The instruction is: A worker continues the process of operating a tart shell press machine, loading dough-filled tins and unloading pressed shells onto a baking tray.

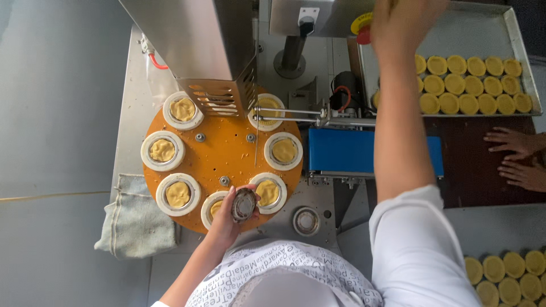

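Closest to the camera, the left hand (227, 219) is wrapped around a small round foil tin (244, 205), gripping it by the rim with fingers and thumb so that its open face tilts up toward the viewer. The tin looks silvery grey with a dull, crinkled inside and carries no dough. It hangs just above the near edge of the orange turntable (224, 150), between two of the white ring moulds (178, 194) set round the disc. Most of these rings cradle a pale yellow lump of dough (162, 150). A small metal ring (306, 220) lies on the steel machine bed just right of the hand, and a grey folded cloth (136, 219) rests at the left by the disc. Beyond the disc a steel press housing (196, 40) with a slotted guard stands over the far moulds, and a blue conveyor belt (352, 150) runs off to the right. The right arm in a white sleeve stretches far forward, and the right hand (406, 23) reaches the top edge near a red and yellow button (362, 27); whether it is closed or loose cannot be told. Behind it a metal tray (520, 34) holds rows of pressed yellow tart shells (472, 85). Another person's hands (520, 159) rest flat on the dark table at right.
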